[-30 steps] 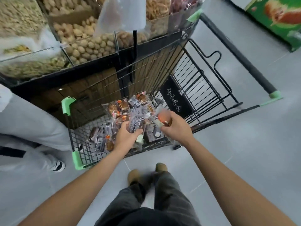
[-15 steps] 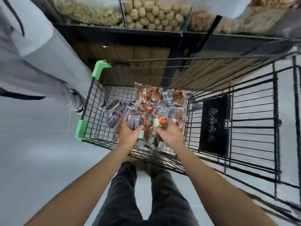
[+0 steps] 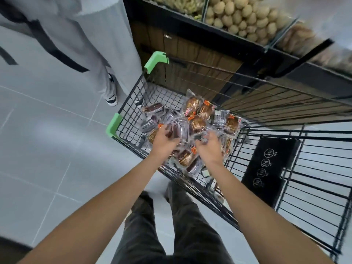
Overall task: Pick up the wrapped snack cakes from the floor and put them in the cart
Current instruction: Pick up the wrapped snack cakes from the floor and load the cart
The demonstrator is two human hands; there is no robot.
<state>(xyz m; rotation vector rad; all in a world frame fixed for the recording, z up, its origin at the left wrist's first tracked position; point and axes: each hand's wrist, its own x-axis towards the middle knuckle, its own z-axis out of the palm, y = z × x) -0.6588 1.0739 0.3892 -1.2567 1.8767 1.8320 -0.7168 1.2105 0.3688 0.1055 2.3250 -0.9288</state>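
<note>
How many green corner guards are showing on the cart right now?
2. One green guard caps the cart's far left corner; the other caps its near left corner, beside the left hand. More may be out of frame.

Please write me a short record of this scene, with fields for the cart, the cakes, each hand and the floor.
cart: black wire, green corner guards
wrapped snack cakes: piled in the basket
left hand: over the pile, fingers on a dark packet, grip unclear
right hand: fingers curled round a clear wrapper
floor: grey tiles, no cakes visible
</note>
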